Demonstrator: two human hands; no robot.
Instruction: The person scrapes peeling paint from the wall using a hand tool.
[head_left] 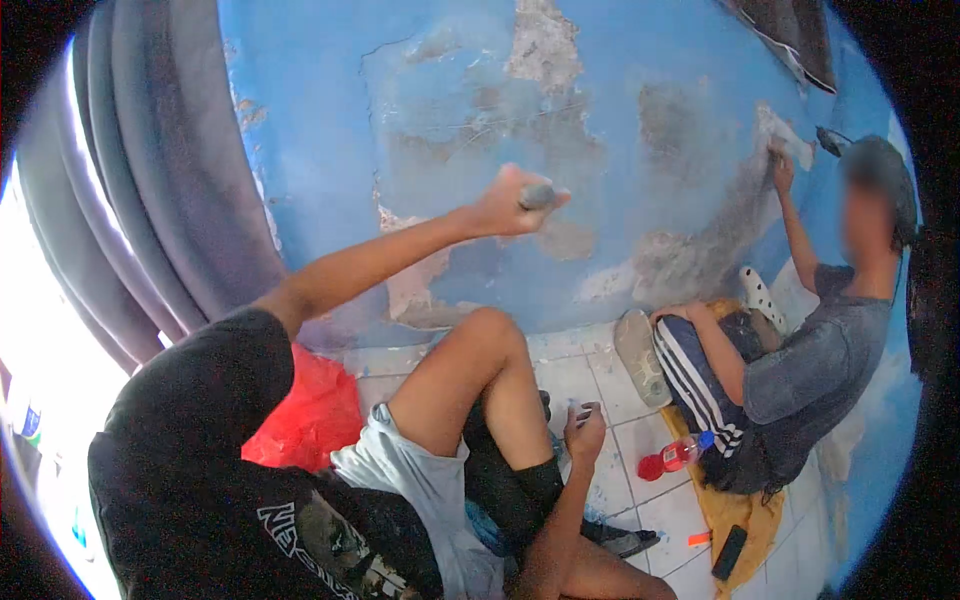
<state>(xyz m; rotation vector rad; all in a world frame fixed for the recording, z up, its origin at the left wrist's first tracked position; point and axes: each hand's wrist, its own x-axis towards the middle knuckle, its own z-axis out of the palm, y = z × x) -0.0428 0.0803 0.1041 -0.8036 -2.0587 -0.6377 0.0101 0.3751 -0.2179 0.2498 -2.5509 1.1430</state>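
1. Left hand (503, 207): raised at the left arm's full reach, fingers closed around a grey object (537, 196); the object's exact type cannot be told.
2. Grey object location: in the left hand, in front of the blue wall (310, 110) on the far side; contact with the wall cannot be confirmed.
3. Wall condition: paint missing in several areas, with a large grey patch (480, 125) around and above the left hand.
4. Right hand (585, 437): low, beside the raised knee (490, 330), fingers bent; whether it grips anything cannot be told.
5. Red plastic bag (320, 400): on the floor, left of the knee.
6. Co-worker (820, 350): seated at right, one hand (781, 168) at the wall, the other resting on a leg.
7. Bottle (672, 458): red contents, blue cap, lying near the co-worker.
8. Yellow cloth (757, 510): on the tiled floor, near right, with a dark phone-like item (730, 552) on it.
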